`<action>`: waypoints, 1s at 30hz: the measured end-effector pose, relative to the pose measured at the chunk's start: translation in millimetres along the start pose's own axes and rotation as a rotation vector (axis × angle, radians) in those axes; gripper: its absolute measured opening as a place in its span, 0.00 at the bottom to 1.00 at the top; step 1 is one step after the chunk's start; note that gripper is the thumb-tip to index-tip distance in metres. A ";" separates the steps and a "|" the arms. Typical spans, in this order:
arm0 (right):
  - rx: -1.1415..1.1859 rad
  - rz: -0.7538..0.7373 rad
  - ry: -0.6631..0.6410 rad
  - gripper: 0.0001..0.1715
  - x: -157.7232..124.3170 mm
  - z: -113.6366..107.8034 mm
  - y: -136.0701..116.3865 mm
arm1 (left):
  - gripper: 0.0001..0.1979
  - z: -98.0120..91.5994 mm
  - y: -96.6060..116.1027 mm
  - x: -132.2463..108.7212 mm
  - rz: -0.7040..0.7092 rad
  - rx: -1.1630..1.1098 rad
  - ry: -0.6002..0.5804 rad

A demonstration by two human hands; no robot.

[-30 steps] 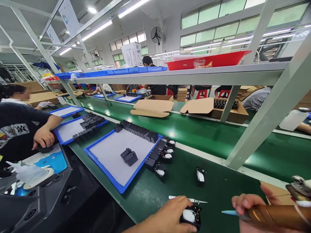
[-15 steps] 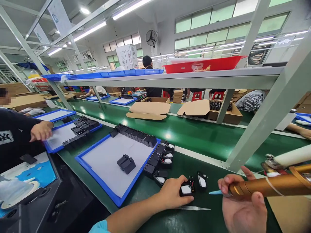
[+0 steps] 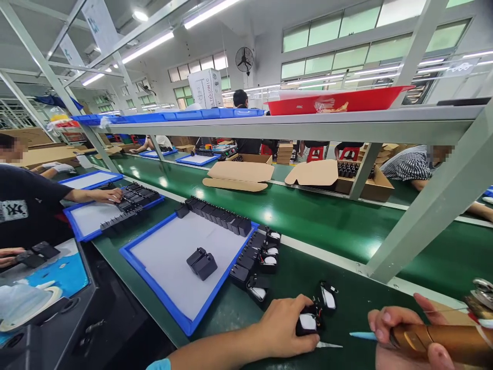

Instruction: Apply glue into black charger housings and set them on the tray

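Observation:
My left hand (image 3: 283, 326) is closed on a small black housing (image 3: 309, 320) with a white part inside and thin wires, resting on the green bench. My right hand (image 3: 400, 334) grips a gold-coloured soldering iron (image 3: 439, 341) whose pale blue tip (image 3: 362, 336) points left toward the housing, a little apart from it. Metal tweezers (image 3: 329, 345) lie on the bench just under my left hand. A second open black housing (image 3: 328, 296) lies just beyond. A blue-rimmed tray (image 3: 162, 293) to the left holds two black parts (image 3: 202, 262) and a row of black housings (image 3: 217, 214).
More open housings (image 3: 265, 254) sit beside the tray's right edge. A person in a black shirt at the left reaches into another blue tray (image 3: 82, 231). The green conveyor (image 3: 327, 216) carries cardboard boxes (image 3: 346, 177). A grey shelf post (image 3: 427, 210) slants down at the right.
My left hand has drawn the black housing nearer and to the right. The soldering iron has dropped lower toward the bench. The person at the left has stretched an arm out over the tray.

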State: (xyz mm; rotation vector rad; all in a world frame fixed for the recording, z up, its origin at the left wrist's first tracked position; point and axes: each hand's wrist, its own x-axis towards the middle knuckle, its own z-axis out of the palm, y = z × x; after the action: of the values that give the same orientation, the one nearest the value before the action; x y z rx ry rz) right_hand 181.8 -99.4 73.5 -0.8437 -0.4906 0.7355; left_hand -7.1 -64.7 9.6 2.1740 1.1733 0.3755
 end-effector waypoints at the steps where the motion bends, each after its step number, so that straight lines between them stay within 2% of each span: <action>1: 0.002 0.001 -0.001 0.24 0.5 0.7 -1.4 | 0.30 -0.5 0.8 -0.7 0.002 -0.005 0.002; 10: 0.012 0.013 -0.058 0.27 -1.8 2.6 -5.8 | 0.31 3.1 3.5 -2.5 0.020 -0.035 0.014; 16: -0.022 0.068 0.015 0.24 -6.4 7.8 -11.1 | 0.30 6.2 2.0 -1.8 0.012 -0.012 -0.003; 20: -0.018 0.099 0.024 0.21 -9.6 15.6 -15.6 | 0.30 8.2 0.5 0.1 0.002 0.016 -0.025; 23: -0.017 0.085 0.033 0.22 -10.2 16.3 -15.9 | 0.30 9.8 -0.5 0.2 0.020 0.014 -0.029; 30: 0.026 0.000 -0.104 0.30 -4.3 1.3 -8.5 | 0.31 12.4 -3.6 0.7 0.041 -0.002 0.003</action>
State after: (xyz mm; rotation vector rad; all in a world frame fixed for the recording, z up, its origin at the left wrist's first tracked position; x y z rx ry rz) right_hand 181.5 -105.8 80.7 -0.7843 -0.5723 0.7871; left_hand -2.7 -67.5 -2.2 2.1992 1.1312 0.3979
